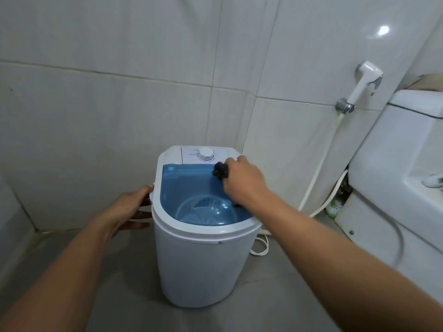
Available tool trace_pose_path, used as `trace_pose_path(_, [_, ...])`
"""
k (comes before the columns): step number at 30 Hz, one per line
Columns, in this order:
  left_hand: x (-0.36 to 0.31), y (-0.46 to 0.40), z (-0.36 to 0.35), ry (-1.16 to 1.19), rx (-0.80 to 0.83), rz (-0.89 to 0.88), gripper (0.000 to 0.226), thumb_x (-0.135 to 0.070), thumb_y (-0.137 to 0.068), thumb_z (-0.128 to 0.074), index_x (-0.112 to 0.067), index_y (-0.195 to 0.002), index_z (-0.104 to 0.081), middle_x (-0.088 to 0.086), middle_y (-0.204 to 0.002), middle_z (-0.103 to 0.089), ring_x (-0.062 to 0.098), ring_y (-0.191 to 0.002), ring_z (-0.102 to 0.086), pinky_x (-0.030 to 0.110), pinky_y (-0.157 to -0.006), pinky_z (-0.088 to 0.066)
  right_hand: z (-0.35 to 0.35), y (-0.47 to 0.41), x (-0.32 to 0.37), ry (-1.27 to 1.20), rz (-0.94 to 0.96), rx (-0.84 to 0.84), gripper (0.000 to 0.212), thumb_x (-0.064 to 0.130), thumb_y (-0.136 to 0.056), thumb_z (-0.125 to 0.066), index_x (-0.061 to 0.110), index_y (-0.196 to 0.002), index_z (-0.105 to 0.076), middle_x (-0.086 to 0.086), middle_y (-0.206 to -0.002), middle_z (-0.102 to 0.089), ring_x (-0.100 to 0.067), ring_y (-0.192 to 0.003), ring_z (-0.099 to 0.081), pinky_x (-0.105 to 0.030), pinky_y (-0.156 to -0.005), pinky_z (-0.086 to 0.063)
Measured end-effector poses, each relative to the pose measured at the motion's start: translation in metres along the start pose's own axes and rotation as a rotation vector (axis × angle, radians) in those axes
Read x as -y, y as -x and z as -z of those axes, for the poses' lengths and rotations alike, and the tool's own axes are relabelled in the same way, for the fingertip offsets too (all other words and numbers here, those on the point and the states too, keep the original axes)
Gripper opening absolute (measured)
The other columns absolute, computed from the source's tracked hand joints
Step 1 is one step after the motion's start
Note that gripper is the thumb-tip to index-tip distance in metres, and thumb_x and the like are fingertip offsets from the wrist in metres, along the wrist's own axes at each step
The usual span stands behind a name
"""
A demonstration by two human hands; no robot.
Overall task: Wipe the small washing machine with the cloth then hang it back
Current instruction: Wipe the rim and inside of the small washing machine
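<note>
A: Start with what's nearest. How do the arms lie?

B: Both forearms reach in from the bottom corners, bare, cut off by the frame edge. The left hand (130, 209) rests against the left side of the small washing machine (203, 267), fingers loosely spread, the thumb up on the white rim and the others along the wall just below it.

A: And the other one?

B: The right hand (244, 180) is stretched further out over the blue translucent lid (189, 183), knuckles up, closed around a bunched dark cloth (221, 170). The cloth sits on the far right part of the lid, just beside the white dial (206, 154).

A: Can you see all of the cloth?

B: No. Only a dark wad pokes out past the fingers; the rest is hidden under the palm. A small dark bit shows below the wrist, and I cannot tell if it is cloth or shadow.

A: Where does the machine stand?

B: Upright on the grey floor (124, 291) near the tiled corner. Through the lid the tub bottom is dimly visible. A white cord (260, 248) curls behind it. Further right, a toilet (395, 164), partly cropped, and a spray nozzle (364, 80) on the wall.
</note>
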State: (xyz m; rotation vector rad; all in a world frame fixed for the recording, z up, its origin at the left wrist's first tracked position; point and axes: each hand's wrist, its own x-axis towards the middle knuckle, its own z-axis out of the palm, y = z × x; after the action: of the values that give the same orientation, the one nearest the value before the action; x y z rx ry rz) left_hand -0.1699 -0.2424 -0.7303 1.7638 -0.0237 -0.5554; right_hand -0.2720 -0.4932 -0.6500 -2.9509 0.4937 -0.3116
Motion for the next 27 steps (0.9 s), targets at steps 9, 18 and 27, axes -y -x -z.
trace_pose_path(9, [0.0,-0.001,0.002,0.0,-0.002,-0.003,0.042,-0.052,-0.098,-0.058,-0.019,-0.115,-0.078,-0.001,-0.118,-0.08,0.028,-0.099,-0.078,0.053,-0.099,-0.059,0.008,-0.022,-0.039,0.019,-0.037,-0.07,0.031,0.028,-0.089,-0.055,0.02,-0.117,-0.064,-0.01,-0.112,-0.066,-0.034,-0.1,-0.063,-0.035,-0.073,-0.048])
trace_pose_path(18, [-0.004,0.007,-0.003,-0.01,-0.003,-0.02,0.041,-0.049,-0.1,-0.056,-0.017,-0.114,-0.077,0.0,-0.118,-0.078,0.026,-0.091,-0.077,0.053,-0.101,-0.058,0.008,-0.026,-0.034,-0.033,-0.165,-0.033,0.028,0.032,-0.087,-0.052,0.017,-0.105,-0.065,-0.007,-0.103,-0.069,-0.03,-0.083,-0.058,-0.033,-0.067,-0.046])
trace_pose_path(27, [-0.004,0.008,-0.003,0.0,-0.017,-0.017,0.042,-0.051,-0.097,-0.057,-0.017,-0.111,-0.079,-0.001,-0.116,-0.08,0.027,-0.094,-0.078,0.053,-0.099,-0.059,-0.009,-0.007,-0.006,0.087,-0.172,-0.131,0.062,0.071,-0.095,-0.029,0.031,-0.122,-0.068,-0.006,-0.119,-0.055,-0.032,-0.108,-0.055,-0.048,-0.085,-0.04])
